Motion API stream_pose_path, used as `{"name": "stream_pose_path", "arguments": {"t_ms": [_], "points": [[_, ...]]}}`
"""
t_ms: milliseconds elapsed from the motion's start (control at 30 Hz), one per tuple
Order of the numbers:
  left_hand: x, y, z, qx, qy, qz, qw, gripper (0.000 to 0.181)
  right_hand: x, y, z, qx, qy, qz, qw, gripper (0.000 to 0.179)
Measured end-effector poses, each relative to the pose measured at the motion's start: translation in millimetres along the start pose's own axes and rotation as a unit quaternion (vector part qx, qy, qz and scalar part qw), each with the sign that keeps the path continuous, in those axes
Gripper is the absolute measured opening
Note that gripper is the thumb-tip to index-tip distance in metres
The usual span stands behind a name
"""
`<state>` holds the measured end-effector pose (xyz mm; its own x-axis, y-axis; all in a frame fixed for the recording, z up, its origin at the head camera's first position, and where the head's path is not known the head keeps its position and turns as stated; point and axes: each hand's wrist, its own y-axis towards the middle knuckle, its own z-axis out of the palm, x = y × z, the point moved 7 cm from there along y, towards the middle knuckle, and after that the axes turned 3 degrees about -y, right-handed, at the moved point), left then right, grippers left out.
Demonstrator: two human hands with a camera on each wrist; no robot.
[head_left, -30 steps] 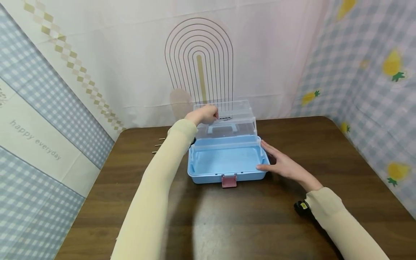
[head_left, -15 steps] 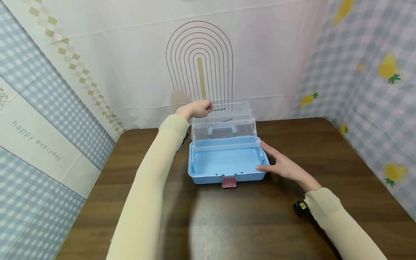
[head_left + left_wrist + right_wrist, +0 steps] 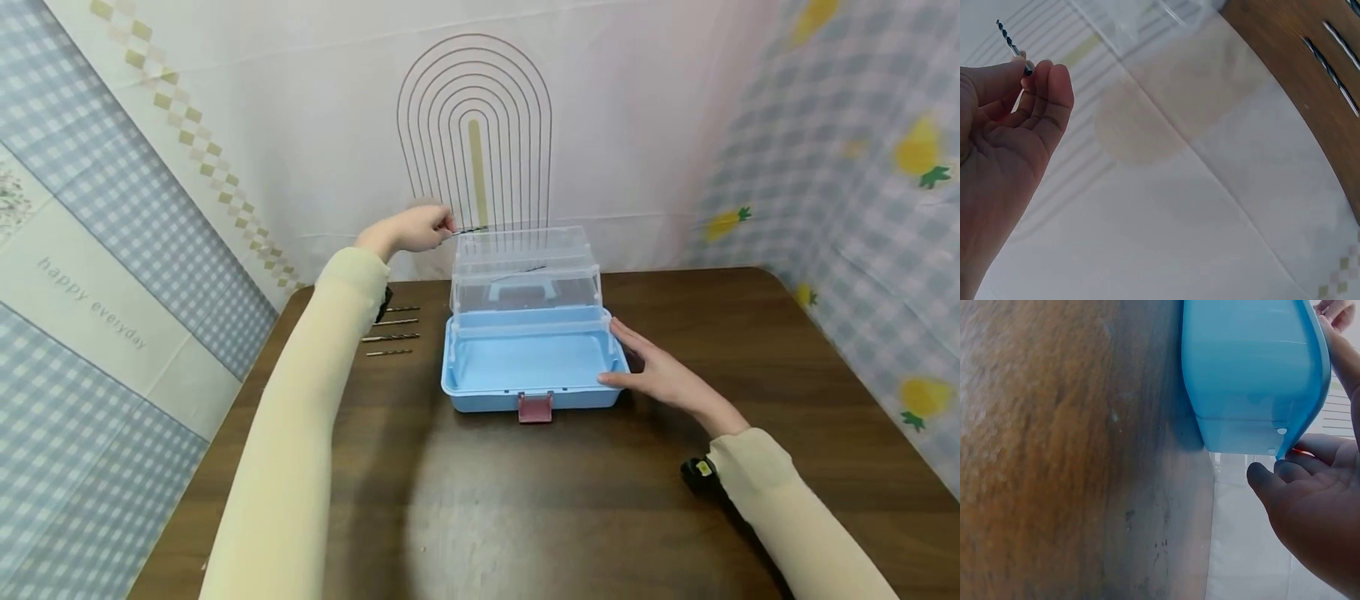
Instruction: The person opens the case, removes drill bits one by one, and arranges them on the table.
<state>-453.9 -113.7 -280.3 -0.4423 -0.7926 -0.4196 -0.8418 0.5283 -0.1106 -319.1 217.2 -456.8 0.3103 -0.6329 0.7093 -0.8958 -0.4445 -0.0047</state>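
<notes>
My left hand (image 3: 416, 227) pinches a dark twist drill bit (image 3: 471, 230) between thumb and fingertips, just left of the raised lid's top edge. In the left wrist view the bit's fluted end points away from the fingertips. A blue toolbox (image 3: 532, 400) stands on the table, its clear lid (image 3: 558, 243) swung up at the back. One more thin drill bit (image 3: 521, 272) shows at the clear upper section. My right hand (image 3: 663, 379) holds the box's right end, thumb on the rim and fingers at the back corner.
Several drill bits (image 3: 392, 337) lie in a row on the brown table (image 3: 525, 508), left of the box. A reddish latch (image 3: 535, 408) hangs at the box's front. Printed cloth (image 3: 630, 125) hangs behind the table and at both sides.
My left hand has moved left and up from the clear upper section, carrying the drill bit out past the lid's edge. The right hand keeps its place on the box.
</notes>
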Motion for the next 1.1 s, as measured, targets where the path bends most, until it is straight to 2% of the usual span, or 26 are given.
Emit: {"name": "stream_pose_path", "arguments": {"t_ms": [300,633,867,1100], "points": [[33.6,-37.9,-19.9,-0.010,-0.024,-0.022,0.9994,0.016,-4,2.1,-4,0.000,-0.004,0.010,0.9999,0.100],[71.6,-81.7,-27.6,-0.037,-0.075,-0.038,0.9958,0.013,-3,5.5,-6,0.004,-0.004,0.008,1.0000,0.100],[86.1,-109.2,-22.7,-0.044,-0.084,-0.036,0.9949,0.012,-3,5.8,-10,0.006,-0.006,0.007,0.9999,0.100],[102.9,-126.0,-7.7,-0.038,-0.084,-0.035,0.9951,0.011,-3,6.7,-6,0.009,-0.004,0.017,0.9998,0.101]]}}
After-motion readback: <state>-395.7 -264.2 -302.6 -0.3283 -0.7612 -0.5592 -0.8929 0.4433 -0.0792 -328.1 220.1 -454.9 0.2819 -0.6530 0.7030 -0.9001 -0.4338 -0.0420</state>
